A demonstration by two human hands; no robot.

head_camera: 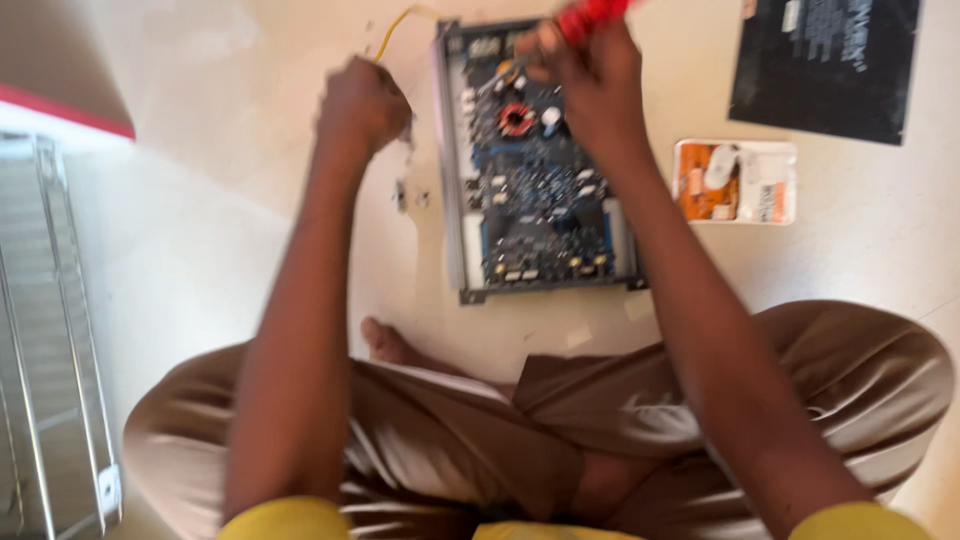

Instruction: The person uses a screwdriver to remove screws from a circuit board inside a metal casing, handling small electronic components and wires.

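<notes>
Step in hand, probing open blue circuit board (540, 190): right hand (590, 85) fingers closed round red-handled tool (590, 15), left hand (362, 105) fisted on thin yellow wire (395, 25); steady tip placement judged next.

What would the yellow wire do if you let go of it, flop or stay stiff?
The yellow wire is thin and already curves from the left hand, so it would probably flop. It looks light and unlikely to roll.

Viewpoint: head cam, looks straight down over the person's crossed legs
Range: close, arms fill the middle
Views: just one
</notes>
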